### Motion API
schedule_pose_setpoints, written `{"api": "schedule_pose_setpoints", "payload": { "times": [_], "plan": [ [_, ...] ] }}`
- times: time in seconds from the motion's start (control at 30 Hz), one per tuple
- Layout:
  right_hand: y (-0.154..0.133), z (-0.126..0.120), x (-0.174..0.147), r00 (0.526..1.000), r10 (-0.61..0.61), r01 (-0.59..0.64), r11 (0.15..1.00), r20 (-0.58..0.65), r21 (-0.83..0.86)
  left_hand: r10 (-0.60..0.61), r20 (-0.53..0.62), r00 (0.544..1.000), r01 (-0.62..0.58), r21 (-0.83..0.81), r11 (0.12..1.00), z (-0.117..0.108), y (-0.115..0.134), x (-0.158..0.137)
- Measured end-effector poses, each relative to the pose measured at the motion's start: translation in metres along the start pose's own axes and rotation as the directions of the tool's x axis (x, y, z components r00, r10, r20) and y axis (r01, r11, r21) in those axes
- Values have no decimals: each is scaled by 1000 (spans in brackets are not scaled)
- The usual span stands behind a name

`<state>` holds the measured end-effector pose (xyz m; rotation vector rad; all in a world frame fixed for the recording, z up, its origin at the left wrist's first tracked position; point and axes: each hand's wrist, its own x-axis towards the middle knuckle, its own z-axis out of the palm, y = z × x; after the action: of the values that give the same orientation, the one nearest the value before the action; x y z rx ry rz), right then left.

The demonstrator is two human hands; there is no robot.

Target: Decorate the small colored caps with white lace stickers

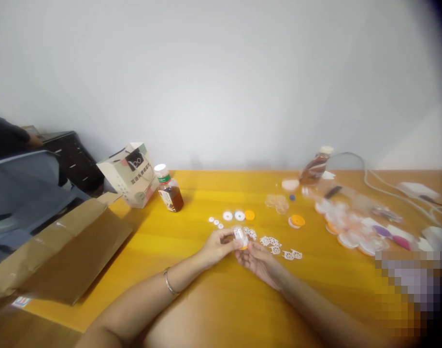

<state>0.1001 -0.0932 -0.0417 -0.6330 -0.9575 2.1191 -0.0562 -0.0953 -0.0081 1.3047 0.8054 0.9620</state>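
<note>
Between my two hands is a small clear plastic case (pixel 239 236) with white inside and an orange edge at its bottom. My left hand (pixel 217 249) pinches it from the left, thumb in front. Fingers of my right hand (pixel 262 265) close on its lower right side. Just beyond lie white discs (pixel 227 216) and an orange disc (pixel 249 215), with several tiny white discs (pixel 216 222) to their left. White openwork cutouts with wheel shapes (pixel 275 244) are spread to the right of the case. Farther off is an orange-topped round piece (pixel 296 221).
Clear round shells (pixel 278 203) and a blue dot-like piece (pixel 292 197) lie farther back. A pile of round cases (pixel 351 227), cables (pixel 369 179) and a brown bottle (pixel 316 166) are at right. Left are a drink bottle (pixel 170 193), paper bag (pixel 134 179) and cardboard box (pixel 72 251).
</note>
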Motion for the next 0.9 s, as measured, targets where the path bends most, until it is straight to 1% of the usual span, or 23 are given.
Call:
{"api": "schedule_pose_setpoints", "payload": {
  "times": [0.1, 0.23, 0.33, 0.43, 0.5, 0.53, 0.6, 0.67, 0.73, 0.8, 0.87, 0.9],
  "plan": [
    [0, 2, 1, 997, -69, 67, 995, -21, -71, 47, -48, 998, -40, 127, 991, -1, -2, 0],
    [1, 5, 2, 972, -214, 184, 949, -96, -256, 134, -150, 980, -76, 342, 937, -2, -6, 1],
    [1, 5, 4, 958, -260, 207, 918, -119, -339, 161, -174, 972, -83, 384, 919, -2, -9, 2],
    [1, 4, 4, 968, -236, 198, 929, -89, -314, 176, -170, 970, -96, 399, 912, -4, -9, 4],
    [1, 3, 4, 975, -212, 188, 946, -63, -265, 211, -172, 962, -115, 448, 886, -6, -8, 4],
    [1, 3, 5, 977, -206, 186, 952, -61, -243, 242, -171, 955, -130, 492, 861, -7, -7, 3],
    [2, 3, 5, 971, -224, 196, 948, -87, -249, 312, -146, 939, -165, 603, 781, -9, -6, 2],
    [5, 2, 6, 952, -283, 229, 913, -120, -337, 359, -85, 929, -198, 707, 679, -9, -8, 0],
    [7, 2, 7, 930, -345, 251, 848, -128, -466, 364, -19, 931, -218, 772, 597, -9, -12, -2],
    [6, 2, 6, 912, -392, 261, 780, -119, -569, 367, 6, 930, -230, 790, 569, -7, -14, -4],
    [1, 0, 3, 883, -451, 279, 724, -127, -631, 390, 4, 921, -250, 774, 582, -3, -13, -8],
    [-4, -1, 2, 861, -490, 292, 699, -139, -653, 394, 20, 919, -270, 762, 589, -1, -12, -12]
  ]
}}
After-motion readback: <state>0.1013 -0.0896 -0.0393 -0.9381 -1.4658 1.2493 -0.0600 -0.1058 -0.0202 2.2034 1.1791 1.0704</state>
